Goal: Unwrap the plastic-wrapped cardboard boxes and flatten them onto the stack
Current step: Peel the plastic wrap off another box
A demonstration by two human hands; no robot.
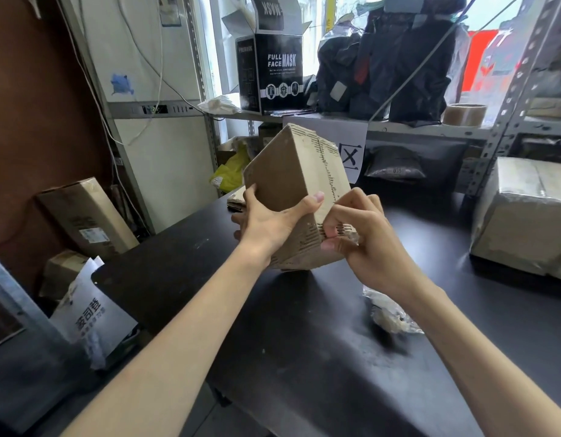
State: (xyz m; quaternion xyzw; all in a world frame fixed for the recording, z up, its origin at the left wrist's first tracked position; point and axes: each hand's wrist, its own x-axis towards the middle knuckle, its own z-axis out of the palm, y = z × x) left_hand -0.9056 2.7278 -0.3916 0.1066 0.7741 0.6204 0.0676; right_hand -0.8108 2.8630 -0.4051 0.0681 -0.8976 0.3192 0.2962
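Note:
A brown cardboard box (291, 171) is tilted on one corner above the black table (304, 326). My left hand (269, 222) grips its near left side, thumb laid across the front face. My right hand (358, 228) pinches the corrugated flap edge at the box's lower right corner. Behind the box, a low stack of flattened cardboard (236, 198) lies at the table's far edge. A plastic-wrapped cardboard bundle (525, 216) sits on the table at the right. Crumpled clear plastic wrap (389, 313) lies on the table under my right forearm.
A metal shelf behind the table carries a black "Full Face Mask" box (272, 74), dark bags (383, 67) and a tape roll (465, 114). Left of the table, a long carton (86, 219) and a white bag (89, 313) stand on the floor.

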